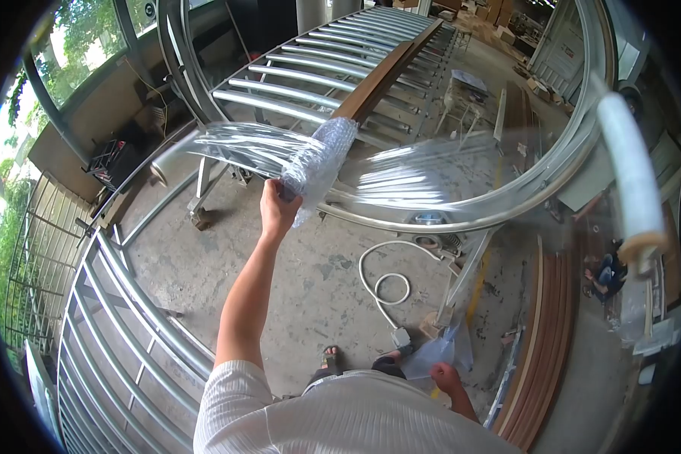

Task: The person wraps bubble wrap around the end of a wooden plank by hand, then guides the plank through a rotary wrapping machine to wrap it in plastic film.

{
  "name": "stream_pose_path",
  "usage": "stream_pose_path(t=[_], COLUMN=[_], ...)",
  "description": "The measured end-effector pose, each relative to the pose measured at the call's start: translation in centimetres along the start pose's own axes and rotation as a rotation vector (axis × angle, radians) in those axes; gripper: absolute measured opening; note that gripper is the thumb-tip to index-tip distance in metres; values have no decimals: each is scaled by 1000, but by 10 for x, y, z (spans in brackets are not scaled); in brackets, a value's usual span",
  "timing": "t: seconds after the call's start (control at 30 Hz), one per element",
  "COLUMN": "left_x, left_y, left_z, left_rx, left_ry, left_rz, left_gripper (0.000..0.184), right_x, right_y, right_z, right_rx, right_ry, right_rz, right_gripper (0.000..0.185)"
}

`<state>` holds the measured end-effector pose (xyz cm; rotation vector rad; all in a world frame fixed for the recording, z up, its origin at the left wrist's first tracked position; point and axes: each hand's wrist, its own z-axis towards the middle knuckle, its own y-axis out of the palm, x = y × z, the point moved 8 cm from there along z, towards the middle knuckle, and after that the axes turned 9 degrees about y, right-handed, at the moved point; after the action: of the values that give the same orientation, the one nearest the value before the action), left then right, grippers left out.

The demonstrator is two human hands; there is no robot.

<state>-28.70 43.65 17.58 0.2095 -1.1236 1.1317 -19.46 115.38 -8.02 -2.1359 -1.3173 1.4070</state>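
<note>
My left hand (280, 210) is closed on the bubble wrap (321, 159) around the near end of a long brown plank (382, 79). That plank runs away from me over a roller conveyor (310, 79). Clear stretch film (257, 144) spans from a film roll (175, 157) on the left to the wrapped end. Another sheet of film reaches right toward a blurred white film roll (634, 178) by the large ring (507, 219). My right hand (446, 377) hangs low with curled fingers, near a clear plastic sheet (443, 352) on the floor; whether it holds anything is hidden.
A second roller conveyor (121, 318) stands at my left. On the floor lie a pale looped hose (390, 284) and, to my right, a stack of brown planks (541, 340). Another person (607, 274) is low down at the far right.
</note>
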Motion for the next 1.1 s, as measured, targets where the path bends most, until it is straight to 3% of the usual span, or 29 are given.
stream_pose_path(t=[0.27,0.5,0.57,0.67,0.73,0.9,0.97,1.1], left_x=[10,16,16,8,16,0,-2,-2], left_y=[0,-24,-35,-49,-64,-96,-106,-109], left_z=[-5,-29,-36,-44,-47,-43,-41,-45], left_rx=[18,92,113,22,69,81,53,33], left_ry=[64,-31,-17,-63,100,141,155,185], left_rz=[-58,29,-7,14,94,179,264,327], left_gripper=[51,70,75,76,70,66,70,74], right_x=[-17,-7,-10,-5,-1,0,6,-5], right_y=[13,13,16,26,33,41,50,62], right_z=[-3,11,15,23,26,15,5,3], right_rx=[-62,-119,-132,-139,-155,-192,-265,-326], right_ry=[40,40,12,4,0,33,188,237], right_rz=[87,73,60,54,53,101,100,80], right_gripper=[41,41,34,34,34,34,41,41])
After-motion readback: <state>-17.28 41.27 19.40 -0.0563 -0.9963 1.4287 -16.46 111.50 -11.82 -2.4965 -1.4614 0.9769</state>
